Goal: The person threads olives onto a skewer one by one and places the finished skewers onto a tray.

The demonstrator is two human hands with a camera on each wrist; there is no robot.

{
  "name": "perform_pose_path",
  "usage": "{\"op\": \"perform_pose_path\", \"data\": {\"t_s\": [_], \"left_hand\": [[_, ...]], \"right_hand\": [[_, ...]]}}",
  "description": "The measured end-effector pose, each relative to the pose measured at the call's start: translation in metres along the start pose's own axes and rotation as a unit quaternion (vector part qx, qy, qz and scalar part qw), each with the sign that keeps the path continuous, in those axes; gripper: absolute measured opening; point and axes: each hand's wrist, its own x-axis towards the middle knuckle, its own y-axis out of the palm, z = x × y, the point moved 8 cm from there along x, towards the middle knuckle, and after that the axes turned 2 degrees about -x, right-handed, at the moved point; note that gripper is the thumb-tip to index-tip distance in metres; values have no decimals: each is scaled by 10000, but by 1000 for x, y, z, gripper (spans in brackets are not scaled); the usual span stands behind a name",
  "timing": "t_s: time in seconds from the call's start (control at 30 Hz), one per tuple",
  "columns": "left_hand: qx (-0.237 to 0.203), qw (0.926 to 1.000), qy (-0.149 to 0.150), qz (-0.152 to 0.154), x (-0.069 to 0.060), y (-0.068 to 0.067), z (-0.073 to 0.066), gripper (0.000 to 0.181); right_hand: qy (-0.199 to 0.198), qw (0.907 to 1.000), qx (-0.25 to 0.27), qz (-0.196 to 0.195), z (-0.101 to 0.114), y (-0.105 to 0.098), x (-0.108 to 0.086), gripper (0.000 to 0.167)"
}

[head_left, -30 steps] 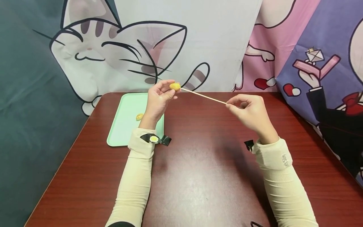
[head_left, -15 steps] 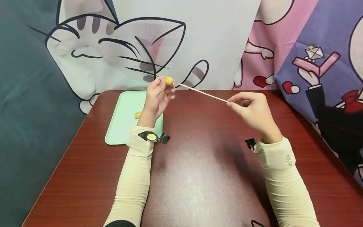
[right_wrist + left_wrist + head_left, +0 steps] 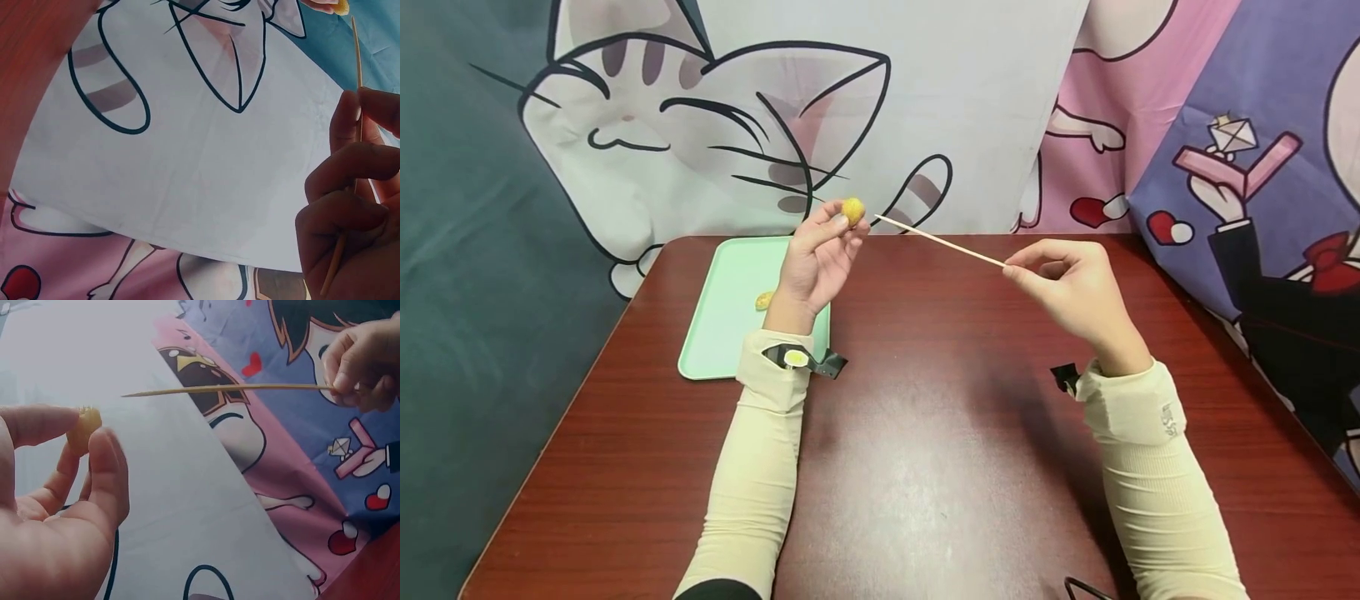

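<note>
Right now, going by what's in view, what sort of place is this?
Probably an indoor corner set up for tabletop work, perhaps a staged spot: there is a reddish-brown table, a light green tray on it, and a wrinkled cartoon-printed backdrop behind.

a glossy red-brown wood-grain table [image 3: 910, 467] stands before a multicoloured cloth backdrop [image 3: 985, 100] printed with a white cartoon cat [image 3: 628, 171].
</note>
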Motion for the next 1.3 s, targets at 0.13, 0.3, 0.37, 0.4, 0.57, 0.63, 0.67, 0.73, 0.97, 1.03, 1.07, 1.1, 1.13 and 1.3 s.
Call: {"op": "perform_pose_path", "data": {"t_s": [0.13, 0.3, 0.37, 0.4, 0.57, 0.63, 0.67, 0.73, 0.97, 1.03, 1.07, 1.1, 1.13, 1.3], "left_hand": [[-141, 9998, -163, -30, 0, 0, 2, 20], [-13, 9995, -279, -115, 0, 2, 3, 24], [55, 9995, -289, -100, 0, 3, 3, 28], [85, 9995, -283, -75, 0, 3, 3, 28], [-110, 9995, -284, 74, -1, 3, 4, 20], [-119, 9994, -312, 125, -2, 3, 5, 31], [-62, 9993, -326, 149, -2, 3, 6, 36], [87, 9991, -371, 207, -2, 3, 7, 37], [344, 9982, -478, 137, -3, 2, 10, 19], [329, 9982, -497, 11, -3, 1, 10, 21], [325, 9982, -501, -68, -2, 1, 10, 27], [316, 9981, -502, -142, -2, 0, 10, 33], [260, 9981, -506, -219, -1, -1, 10, 36], [181, 9979, -461, -411, -2, -4, 9, 40]], "right_hand": [[42, 10000, 39, 1, 0, -1, -1, 5], [62, 9999, 87, 1, 0, -3, -1, 5], [52, 9999, 108, 18, 1, -3, -1, 5], [55, 9999, 126, 29, 1, -3, -1, 5], [46, 9999, 138, 53, 1, -3, -1, 6], [30, 9999, 116, 61, 1, -3, 0, 6], [21, 9999, 107, 67, 1, -3, 0, 6], [14, 9999, 93, 70, 0, -4, 0, 6], [-12, 9998, 167, 132, 2, -1, -1, 6], [-28, 9998, 150, 138, 3, -1, 0, 7], [-24, 9998, 147, 138, 3, -1, 0, 7], [-22, 9998, 140, 131, 3, -1, 0, 7], [-19, 9999, 118, 122, 3, -1, 0, 7], [45, 9999, 101, 121, 1, -1, 0, 7]]}}
